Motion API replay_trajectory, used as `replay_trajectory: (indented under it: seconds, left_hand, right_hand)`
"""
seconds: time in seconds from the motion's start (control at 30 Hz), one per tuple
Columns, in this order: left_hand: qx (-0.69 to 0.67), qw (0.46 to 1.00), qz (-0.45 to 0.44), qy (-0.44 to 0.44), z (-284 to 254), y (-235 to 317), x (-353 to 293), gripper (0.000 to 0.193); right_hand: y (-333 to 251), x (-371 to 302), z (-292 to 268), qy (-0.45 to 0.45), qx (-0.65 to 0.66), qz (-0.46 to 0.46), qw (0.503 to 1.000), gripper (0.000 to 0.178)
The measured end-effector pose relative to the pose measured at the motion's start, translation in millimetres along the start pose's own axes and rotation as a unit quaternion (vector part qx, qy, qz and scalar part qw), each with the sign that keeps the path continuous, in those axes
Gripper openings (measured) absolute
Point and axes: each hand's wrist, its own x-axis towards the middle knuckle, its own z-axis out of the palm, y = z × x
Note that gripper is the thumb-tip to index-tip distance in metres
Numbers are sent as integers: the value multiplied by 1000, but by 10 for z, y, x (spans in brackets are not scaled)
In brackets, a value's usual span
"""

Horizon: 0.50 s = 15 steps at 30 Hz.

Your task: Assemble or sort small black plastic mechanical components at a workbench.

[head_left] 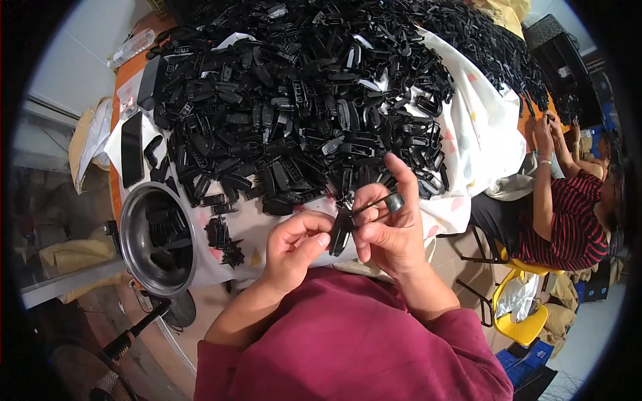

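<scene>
In front of my chest, a long black plastic part (343, 230) is held up between both hands. My left hand (294, 248) is closed, its thumb and forefinger pinched at the part's left side. My right hand (396, 234) has its thumb and lower fingers at the part's right side, with the forefinger raised. Through the right fingers passes a thin dark tool (396, 202) with a rounded end; its narrow shaft points toward the part. What exactly its tip touches is too small to make out. Beyond my hands spreads a big heap of similar black plastic parts (267, 113).
A metal bowl (189, 267) holding black parts stands at the left, below a phone (133, 150). Small black pieces (221, 240) lie on the patterned cloth (478, 144). At right sits a person in a striped top (565, 217), near a yellow stool (521, 327).
</scene>
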Motion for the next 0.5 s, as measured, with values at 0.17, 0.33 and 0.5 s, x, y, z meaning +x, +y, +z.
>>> replay_trajectory:
  seconds: [0.17,0.33,0.5]
  left_hand:
    - [-14,1000,-3,0,41,-22,59,12]
    - [111,993,8,39,29,55,26,18]
    - [297,951,83,-4,-15,180,71,29]
  right_hand:
    - [53,-65,-64,33,-66,-1,997,40]
    - [23,-118,-145,16,-239,14,971,27]
    - [-129,-108,-161,-120,-594,-181,775,31]
